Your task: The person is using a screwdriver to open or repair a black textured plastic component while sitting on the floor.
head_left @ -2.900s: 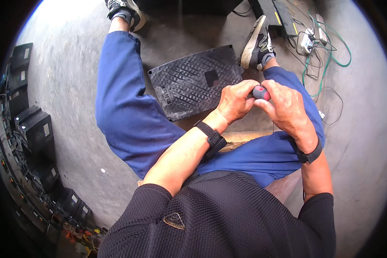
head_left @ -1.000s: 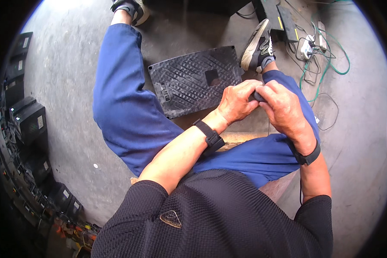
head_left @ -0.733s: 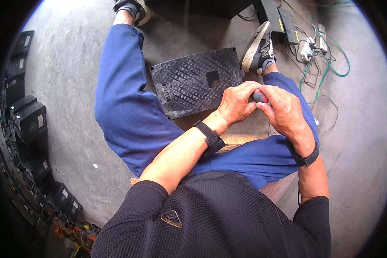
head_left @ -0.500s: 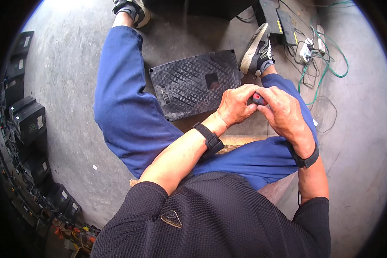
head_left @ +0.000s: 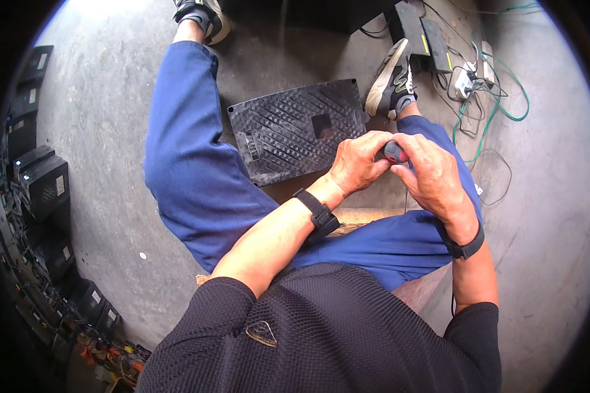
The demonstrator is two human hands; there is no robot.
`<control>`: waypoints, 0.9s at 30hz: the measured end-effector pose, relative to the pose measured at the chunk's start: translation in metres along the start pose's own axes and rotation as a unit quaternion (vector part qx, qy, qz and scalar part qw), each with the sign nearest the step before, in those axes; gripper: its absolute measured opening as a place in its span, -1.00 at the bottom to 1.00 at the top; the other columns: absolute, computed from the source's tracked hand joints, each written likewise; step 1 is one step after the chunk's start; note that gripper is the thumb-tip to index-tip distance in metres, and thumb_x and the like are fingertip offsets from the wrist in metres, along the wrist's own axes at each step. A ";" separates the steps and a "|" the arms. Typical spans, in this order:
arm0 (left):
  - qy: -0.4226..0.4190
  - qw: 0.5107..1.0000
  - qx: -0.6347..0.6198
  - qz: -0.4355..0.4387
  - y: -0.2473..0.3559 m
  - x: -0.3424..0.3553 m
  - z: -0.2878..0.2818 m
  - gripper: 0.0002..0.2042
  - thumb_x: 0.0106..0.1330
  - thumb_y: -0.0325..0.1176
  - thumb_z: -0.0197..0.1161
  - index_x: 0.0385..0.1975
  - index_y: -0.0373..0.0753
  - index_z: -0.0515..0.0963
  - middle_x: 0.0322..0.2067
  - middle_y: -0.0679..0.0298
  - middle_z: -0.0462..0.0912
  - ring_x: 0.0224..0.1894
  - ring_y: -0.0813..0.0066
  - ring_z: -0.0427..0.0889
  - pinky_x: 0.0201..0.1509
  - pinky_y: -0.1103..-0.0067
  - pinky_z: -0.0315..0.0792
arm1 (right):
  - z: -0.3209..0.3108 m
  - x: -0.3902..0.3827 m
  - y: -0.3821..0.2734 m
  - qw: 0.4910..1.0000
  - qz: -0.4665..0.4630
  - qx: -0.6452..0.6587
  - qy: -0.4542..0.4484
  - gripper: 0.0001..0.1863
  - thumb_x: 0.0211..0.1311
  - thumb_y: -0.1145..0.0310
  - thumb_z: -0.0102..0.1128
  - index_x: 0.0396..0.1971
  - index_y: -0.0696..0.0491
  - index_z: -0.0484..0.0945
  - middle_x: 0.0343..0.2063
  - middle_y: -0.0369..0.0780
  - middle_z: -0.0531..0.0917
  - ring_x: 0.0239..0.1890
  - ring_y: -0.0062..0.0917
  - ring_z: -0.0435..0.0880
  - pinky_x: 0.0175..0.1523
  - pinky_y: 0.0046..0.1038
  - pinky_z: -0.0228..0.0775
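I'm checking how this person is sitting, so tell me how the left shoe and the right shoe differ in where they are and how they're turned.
The left shoe sits at the picture's top edge, partly cut off, showing its upper. The right shoe lies nearer the hands and is tipped so its pale sole faces the camera. The left shoe lies away from the black ribbed panel, the right shoe just off its corner. Both are dark sneakers on the concrete floor.

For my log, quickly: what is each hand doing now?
Left hand: shut on the tool handle.
Right hand: shut on the same handle.
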State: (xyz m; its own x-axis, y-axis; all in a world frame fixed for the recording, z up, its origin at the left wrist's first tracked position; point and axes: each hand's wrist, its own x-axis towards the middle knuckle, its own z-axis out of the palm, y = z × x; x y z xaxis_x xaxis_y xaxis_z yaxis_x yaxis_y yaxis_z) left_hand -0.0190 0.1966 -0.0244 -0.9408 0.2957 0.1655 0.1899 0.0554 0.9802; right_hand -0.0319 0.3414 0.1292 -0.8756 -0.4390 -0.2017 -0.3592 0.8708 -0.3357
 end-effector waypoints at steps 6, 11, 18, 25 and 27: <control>0.042 0.998 -0.010 0.048 0.005 0.003 0.001 -0.53 0.05 -0.48 0.47 0.05 -0.20 0.62 -0.05 0.13 0.74 -0.31 0.20 0.78 -0.24 0.45 0.66 | 0.005 0.001 0.003 1.000 0.005 -0.014 -0.004 -0.58 0.05 0.47 0.45 -0.05 0.02 0.54 -0.31 -0.23 0.61 -0.26 -0.23 0.68 -0.21 -0.22 0.54; -0.009 1.000 -0.007 -0.003 0.004 0.001 -0.003 -0.52 0.03 -0.47 0.49 0.04 -0.21 0.62 -0.04 0.12 0.74 -0.26 0.17 0.78 -0.27 0.44 0.65 | 0.004 0.003 0.002 0.999 -0.044 -0.005 0.017 -0.60 0.06 0.44 0.46 -0.07 0.03 0.55 -0.36 -0.23 0.61 -0.28 -0.23 0.68 -0.23 -0.21 0.53; 0.025 0.999 -0.009 0.018 0.009 0.003 -0.002 -0.54 0.03 -0.50 0.46 0.02 -0.21 0.62 -0.07 0.13 0.74 -0.31 0.20 0.77 -0.29 0.44 0.64 | 0.005 -0.003 0.008 0.999 0.022 0.029 -0.011 -0.59 0.06 0.48 0.45 -0.05 -0.02 0.57 -0.32 -0.23 0.61 -0.24 -0.21 0.68 -0.19 -0.21 0.54; 0.014 0.999 -0.004 0.034 -0.004 0.000 0.001 -0.54 0.06 -0.49 0.46 0.04 -0.22 0.61 -0.05 0.11 0.73 -0.28 0.17 0.77 -0.26 0.45 0.65 | 0.000 0.002 -0.005 0.999 0.012 0.035 0.000 -0.62 0.08 0.49 0.43 -0.07 0.01 0.56 -0.29 -0.18 0.61 -0.23 -0.18 0.68 -0.19 -0.20 0.54; 0.026 0.998 0.002 0.050 -0.004 0.000 0.002 -0.54 0.07 -0.49 0.46 0.05 -0.22 0.61 -0.05 0.11 0.73 -0.28 0.17 0.77 -0.26 0.45 0.65 | 0.005 -0.001 0.002 1.000 0.017 0.026 -0.004 -0.61 0.08 0.49 0.43 -0.06 0.01 0.56 -0.28 -0.18 0.60 -0.22 -0.18 0.68 -0.19 -0.21 0.55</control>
State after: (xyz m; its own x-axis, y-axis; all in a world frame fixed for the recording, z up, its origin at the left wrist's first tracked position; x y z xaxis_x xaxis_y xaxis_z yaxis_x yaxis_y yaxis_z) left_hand -0.0194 0.1979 -0.0279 -0.9303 0.2506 0.2680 0.2845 0.0316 0.9581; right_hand -0.0299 0.3428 0.1236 -0.8838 -0.4122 -0.2213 -0.3126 0.8723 -0.3760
